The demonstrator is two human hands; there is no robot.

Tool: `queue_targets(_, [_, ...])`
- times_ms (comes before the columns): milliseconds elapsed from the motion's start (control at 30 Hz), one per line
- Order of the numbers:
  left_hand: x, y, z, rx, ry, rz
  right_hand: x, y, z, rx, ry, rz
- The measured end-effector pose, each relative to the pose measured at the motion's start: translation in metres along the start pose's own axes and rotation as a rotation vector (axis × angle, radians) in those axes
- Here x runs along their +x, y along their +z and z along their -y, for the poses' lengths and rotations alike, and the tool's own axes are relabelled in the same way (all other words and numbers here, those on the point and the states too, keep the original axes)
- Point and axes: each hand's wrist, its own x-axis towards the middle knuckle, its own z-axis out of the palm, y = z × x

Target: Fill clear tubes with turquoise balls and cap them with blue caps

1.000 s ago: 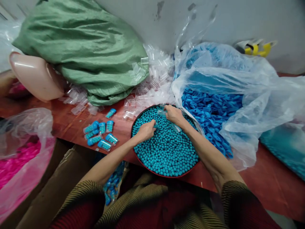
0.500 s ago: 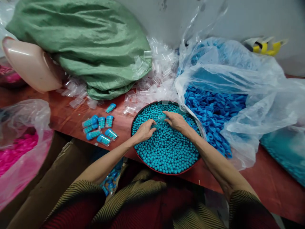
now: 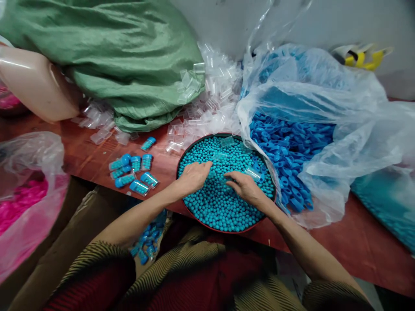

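At left lie clear plastic bottles with blue caps [image 3: 140, 187]. The left hand [image 3: 193, 178] bends over round turquoise beads [image 3: 223, 209] in the circular red-rimmed tray [image 3: 236, 232]; its grip I cannot tell. The right hand [image 3: 245, 188] has a narrow gap between finger and thumb, its hold also unclear. A forearm [image 3: 298, 237] pressing this tray could spill beads among the blue plastic pieces [image 3: 288, 149].

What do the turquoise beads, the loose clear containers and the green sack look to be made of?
Turquoise beads: probably plastic, softly glossy, judging by their small highlights.
Clear containers: likely rigid plastic, smooth and shiny; see-through walls catch sharp glints.
Green sack: apparently synthetic fabric or film, faint sheen along its creases.
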Motion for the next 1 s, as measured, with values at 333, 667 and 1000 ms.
queue_targets(333, [0.029, 0.005, -0.013, -0.313, 0.161, 0.192, -0.023, -0.002, 0.013, 0.140, 0.137, -0.047])
queue_targets(667, [0.031, 0.044, -0.035, -0.619, 0.089, -0.001, -0.033, 0.016, 0.002, 0.202, 0.241, -0.086])
queue_targets(1000, [0.024, 0.049, -0.056, -0.451, 0.064, 0.060, -0.041, 0.009, -0.003, 0.135, 0.130, -0.112])
